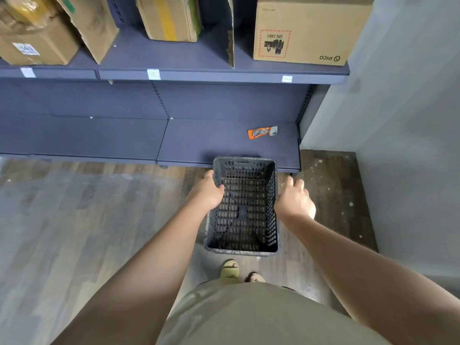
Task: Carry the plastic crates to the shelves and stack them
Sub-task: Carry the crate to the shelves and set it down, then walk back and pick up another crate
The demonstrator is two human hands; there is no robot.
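Head view: our left hand [207, 192] grips the crate [242, 207] rim at nine o'clock; our right hand [295, 199], fingers spread, seemingly steadies the three o'clock side toward the bottom shelf [224, 143].

Soft, even indoor light here, fairly bright, no harsh glare. I see a pale sheen on the floor [74, 207] at left. Dim under the upper shelf [199, 75]. The wide lens bends the shelf lines and stretches my forearms at the bottom edge. Slight softness overall.
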